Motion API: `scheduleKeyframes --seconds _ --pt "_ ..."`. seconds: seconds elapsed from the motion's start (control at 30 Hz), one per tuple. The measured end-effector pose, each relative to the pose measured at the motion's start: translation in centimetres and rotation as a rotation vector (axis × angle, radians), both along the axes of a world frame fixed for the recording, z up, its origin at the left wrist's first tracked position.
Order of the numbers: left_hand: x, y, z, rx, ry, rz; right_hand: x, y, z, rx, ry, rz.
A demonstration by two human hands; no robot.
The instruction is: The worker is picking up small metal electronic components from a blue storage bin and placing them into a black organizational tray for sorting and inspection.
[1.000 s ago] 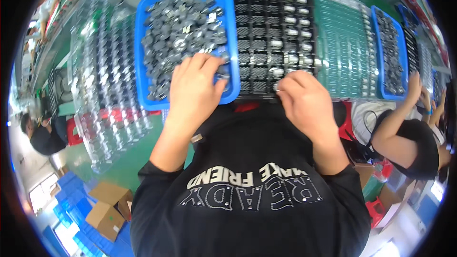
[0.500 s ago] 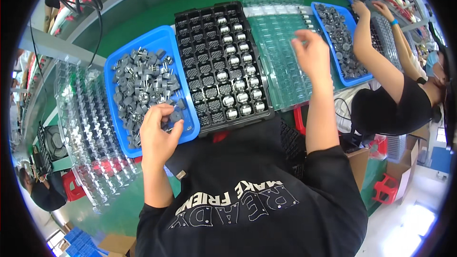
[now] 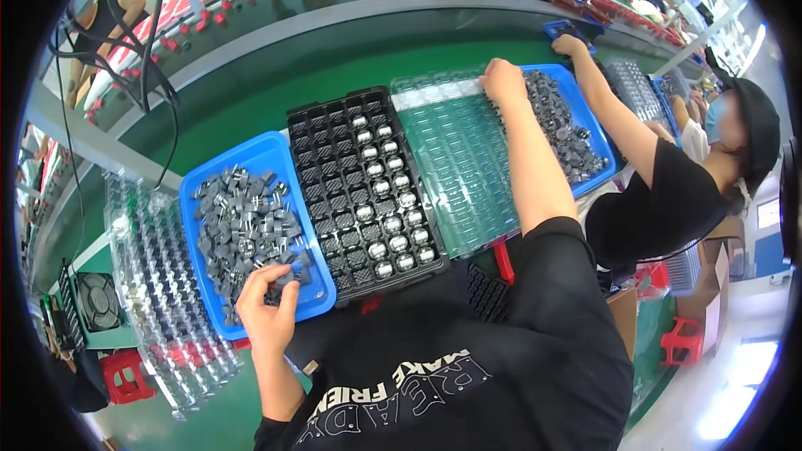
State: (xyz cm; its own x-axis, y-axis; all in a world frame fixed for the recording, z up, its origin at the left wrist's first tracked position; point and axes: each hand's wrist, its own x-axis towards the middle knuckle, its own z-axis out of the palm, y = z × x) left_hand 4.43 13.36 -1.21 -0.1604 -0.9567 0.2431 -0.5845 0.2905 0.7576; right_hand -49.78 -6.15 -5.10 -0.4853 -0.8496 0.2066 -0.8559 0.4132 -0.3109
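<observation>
My left hand is at the near right corner of a blue tray heaped with grey components with metal pins. Its thumb and fingers come together on what looks like one grey component, partly covered by the fingertips. Farther off, my right hand is closed at the far right corner of a clear plastic tray; what its fingers hold is hidden. Between both hands lies a black compartment tray, with round silvery parts in its right-hand columns.
A second blue tray of grey components sits to the right, where a co-worker's arm reaches in. Clear moulded trays are stacked at the left. Black cables hang at upper left; a metal rail runs behind.
The view has tilted up, so the trays appear lower. My right hand, with fingers spread before, has moved to the clear tray's far corner and closed. My left hand stays at the blue tray.
</observation>
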Motion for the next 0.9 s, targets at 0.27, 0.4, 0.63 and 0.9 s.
scheduleKeyframes --seconds 0.27,0.4,0.63,0.9 --pt "0.5 -0.7 -1.1 0.185 0.451 0.002 -1.3 0.9 -0.8 -0.118 -0.054 0.088" --pt "1.3 -1.1 -1.4 0.317 0.546 -0.047 -1.3 1.3 -1.1 -0.153 0.048 0.111" --pt "-0.3 -0.7 -0.8 0.495 1.084 -0.224 10.7 3.4 3.5 -0.382 -0.556 0.27" --pt "-4.2 -2.8 1.4 0.722 1.394 -0.248 24.9 15.6 8.0 -0.31 -1.358 0.691"
